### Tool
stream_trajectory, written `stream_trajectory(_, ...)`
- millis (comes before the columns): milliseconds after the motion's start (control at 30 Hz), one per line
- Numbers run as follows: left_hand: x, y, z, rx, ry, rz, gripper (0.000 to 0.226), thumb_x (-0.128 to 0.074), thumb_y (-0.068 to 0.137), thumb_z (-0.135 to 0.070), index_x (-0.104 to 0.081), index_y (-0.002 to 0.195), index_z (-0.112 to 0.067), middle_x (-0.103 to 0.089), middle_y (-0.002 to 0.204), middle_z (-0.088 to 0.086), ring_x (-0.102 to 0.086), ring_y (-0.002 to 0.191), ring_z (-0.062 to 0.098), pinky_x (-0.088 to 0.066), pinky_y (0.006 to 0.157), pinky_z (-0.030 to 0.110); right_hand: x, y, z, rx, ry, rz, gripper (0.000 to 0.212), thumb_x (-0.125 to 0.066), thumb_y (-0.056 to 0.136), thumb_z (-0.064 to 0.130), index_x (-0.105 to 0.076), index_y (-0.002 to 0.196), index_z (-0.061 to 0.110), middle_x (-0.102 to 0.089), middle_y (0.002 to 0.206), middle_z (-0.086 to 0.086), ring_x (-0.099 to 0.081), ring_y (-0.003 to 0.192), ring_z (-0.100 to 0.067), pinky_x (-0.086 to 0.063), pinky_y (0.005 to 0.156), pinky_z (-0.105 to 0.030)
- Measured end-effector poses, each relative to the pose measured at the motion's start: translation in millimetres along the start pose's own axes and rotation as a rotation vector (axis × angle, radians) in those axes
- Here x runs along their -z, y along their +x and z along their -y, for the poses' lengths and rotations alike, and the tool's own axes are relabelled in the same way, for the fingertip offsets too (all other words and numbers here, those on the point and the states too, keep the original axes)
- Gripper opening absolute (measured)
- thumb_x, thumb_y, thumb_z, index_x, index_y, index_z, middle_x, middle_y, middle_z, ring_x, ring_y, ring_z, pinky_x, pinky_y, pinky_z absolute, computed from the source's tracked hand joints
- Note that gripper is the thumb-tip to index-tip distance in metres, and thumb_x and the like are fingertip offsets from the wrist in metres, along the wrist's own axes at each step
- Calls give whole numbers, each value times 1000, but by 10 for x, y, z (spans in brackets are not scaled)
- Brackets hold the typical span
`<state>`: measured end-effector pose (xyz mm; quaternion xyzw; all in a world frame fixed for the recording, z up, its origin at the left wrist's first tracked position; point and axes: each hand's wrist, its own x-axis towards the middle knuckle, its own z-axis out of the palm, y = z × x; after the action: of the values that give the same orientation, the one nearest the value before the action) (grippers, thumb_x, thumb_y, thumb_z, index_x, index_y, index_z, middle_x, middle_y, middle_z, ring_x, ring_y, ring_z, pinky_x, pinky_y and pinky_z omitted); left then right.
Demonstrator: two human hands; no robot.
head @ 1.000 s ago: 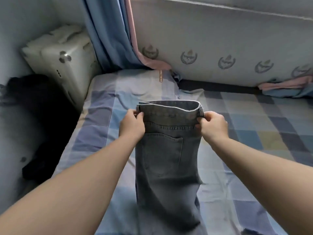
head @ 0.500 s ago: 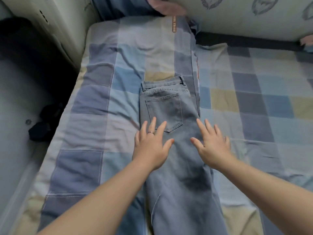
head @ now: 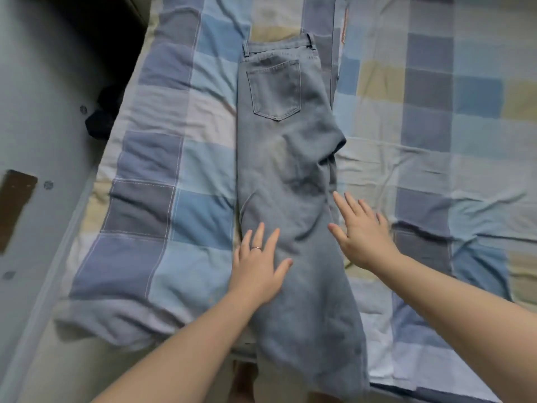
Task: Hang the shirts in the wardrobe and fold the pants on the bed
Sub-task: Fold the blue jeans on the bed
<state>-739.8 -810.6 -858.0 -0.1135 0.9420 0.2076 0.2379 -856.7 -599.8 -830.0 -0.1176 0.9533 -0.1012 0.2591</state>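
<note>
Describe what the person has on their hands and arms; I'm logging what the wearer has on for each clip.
The left hand and right hand are ungloved, and no sleeve, watch or bracelet shows up to the frame's edge. The left hand wears a thin, pale metal ring on one finger; the right hand shows none.

The jeans (head: 284,158) hang over the near edge of the bed (head: 162,216), their hems blurred and out of sight. Left of the jeans, a dark heap (head: 100,120) is too dim to identify.
</note>
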Motion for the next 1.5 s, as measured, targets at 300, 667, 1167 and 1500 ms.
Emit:
stream_trajectory(300, -1080, -1544, 41, 288, -399, -35, 87, -60, 92, -55, -11, 159, -30, -4, 167, -8, -27, 147, 27, -34, 111, 42, -1036, -1585, -520, -50, 272, 150, 67, -46, 102, 44, -14, 160, 31, -22, 165, 7, -23, 150, -20, -28, 117, -47)
stream_trajectory(667, -2047, -1808, 186, 523, -683, -40, 76, -82, 77, -48, -34, 128, -20, -48, 150, 5, -46, 137, 29, -38, 112, 48, -2282, -2014, -1154, -302, 745, 166, 88, -72, 88, 40, -21, 157, 24, -40, 155, 1, -41, 140, -19, -41, 113, -46)
stream_trajectory(1167, -2178, -2099, 361, 525, -963, 343, 61, -89, 64, -41, -71, 115, -15, -76, 105, -3, -72, 94, 12, -56, 83, 28, -2519, -2431, -1122, -477, 1096, 491, 61, -93, 57, 36, -75, 110, 15, -78, 103, -1, -75, 96, -24, -57, 87, -38)
stream_trajectory(1500, -1500, -3225, 333, 626, -1123, 254, 27, -72, 92, -27, -68, 118, -18, -75, 112, 0, -72, 98, 17, -58, 88, 35, -1944, -3577, -609, -677, 1185, 184, 23, -81, 82, 23, -73, 103, 18, -77, 100, -2, -74, 90, -23, -60, 75, -38)
